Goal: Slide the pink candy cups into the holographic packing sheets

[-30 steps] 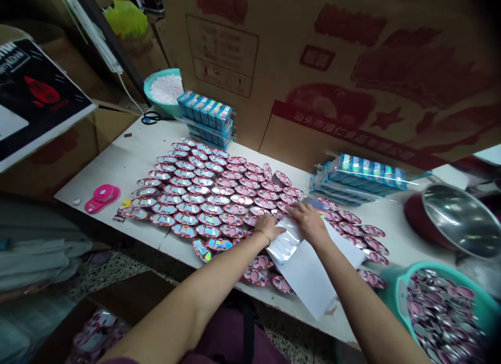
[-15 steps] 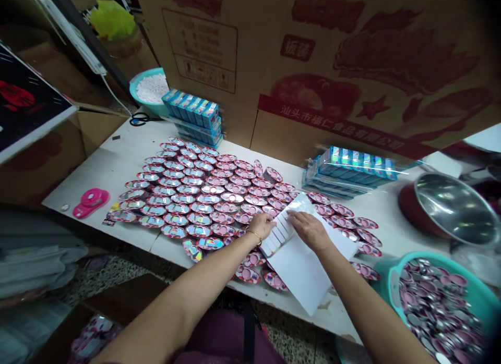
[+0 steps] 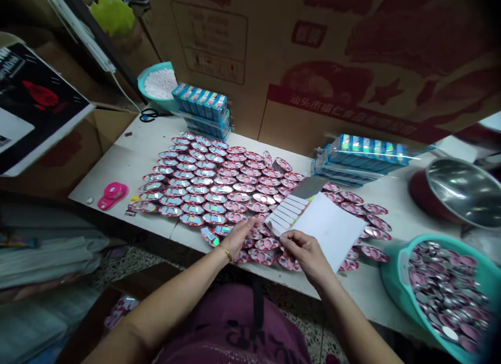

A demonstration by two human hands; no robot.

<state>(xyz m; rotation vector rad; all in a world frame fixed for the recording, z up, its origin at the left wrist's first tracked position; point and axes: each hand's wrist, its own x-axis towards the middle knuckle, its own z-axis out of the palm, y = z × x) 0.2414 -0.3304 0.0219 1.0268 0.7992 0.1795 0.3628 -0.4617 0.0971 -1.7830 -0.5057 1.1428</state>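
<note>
Several pink and silver oval lids [image 3: 211, 184] lie in overlapping rows on the white table [image 3: 129, 155]. A white sheet with a row of narrow strips [image 3: 324, 226] is lifted above the lids near the front edge. My right hand [image 3: 303, 249] pinches the sheet's near corner. My left hand [image 3: 240, 236] hovers just left of the sheet over the front row of lids, fingers partly curled, touching the sheet's strip end or close to it.
A teal basket [image 3: 395, 273] full of the same lids stands at the right front. Behind it is a steel bowl [image 3: 462, 189]. Two stacks of blue packs [image 3: 203, 111] [image 3: 360, 155] sit against big cardboard boxes [image 3: 313, 67]. Pink tape dispenser [image 3: 112, 193], scissors [image 3: 151, 114] and a teal bowl [image 3: 158, 85] are at the left.
Both hands drew back toward me. The white sheet, pressed flat on the lids before, is now lifted and swung to the right, held by my right hand.
</note>
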